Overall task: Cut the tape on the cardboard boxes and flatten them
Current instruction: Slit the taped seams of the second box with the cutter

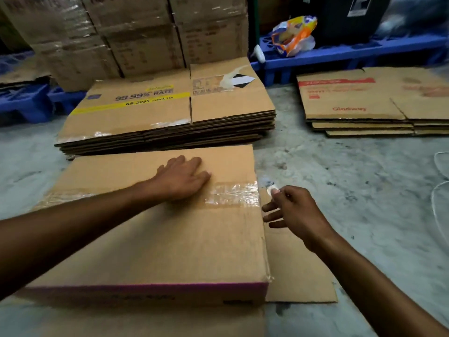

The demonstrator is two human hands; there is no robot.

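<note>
The left hand (pixel 181 177) lies flat and open on the box (pixel 155 229) on the floor; the right hand (pixel 292 210) pinches a small pale thing (perhaps a blade) beside the tape (pixel 233 194). Cutting comes next, needing a steady draw along the seam.

Concrete floor (pixel 364 190), grey, mottled w/ dark stains. On it: taped box (pixel 158 239) in foreground, sitting on a flat cardboard sheet (pixel 298 276) that sticks out at its right side. Just behind, stack of flattened boxes (pixel 170 117). Well to the right, 2nd flat stack (pixel 364 105). Blue pallets (pixel 340 57) at rear and left, rear-left one carrying wrapped cartons (pixel 136 32). White cord (pixel 441 190) at far right edge.
</note>
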